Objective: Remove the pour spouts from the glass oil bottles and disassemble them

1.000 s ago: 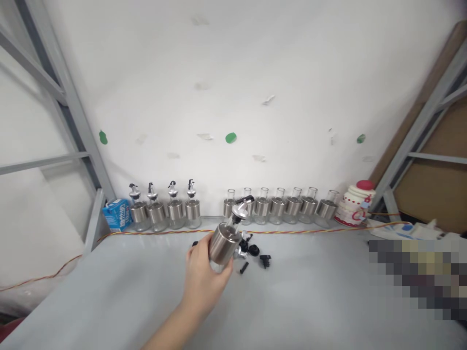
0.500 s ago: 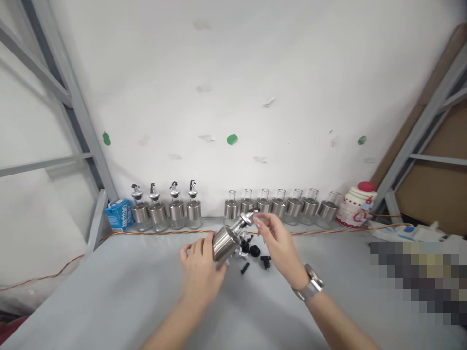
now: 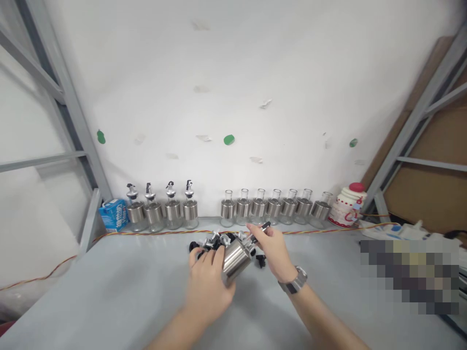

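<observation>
My left hand (image 3: 208, 276) is wrapped round the body of a glass oil bottle (image 3: 236, 261) with a brushed steel sleeve. The bottle is tilted, its neck pointing up and to the right. At the neck, my right hand (image 3: 276, 252) pinches the pourer spout (image 3: 266, 226), whose black tip shows above the fingers; the rest is partly covered. Behind and below the bottle lies a heap of loose silver and black pourer parts (image 3: 216, 239), partly hidden by my left hand. A small black piece (image 3: 260, 261) rests on the grey table near my right hand.
Several bottles with spouts (image 3: 172, 210) stand at the back left beside a blue carton (image 3: 112, 216). Several open-necked bottles (image 3: 259, 208) line the wall further right, then a white and red jar (image 3: 348, 206). A twisted wire (image 3: 146, 234) runs along the table's back.
The bottle has come lower and slightly right, with both hands. My right fingers have closed round the spout, and more of the heap of parts now shows on the left.
</observation>
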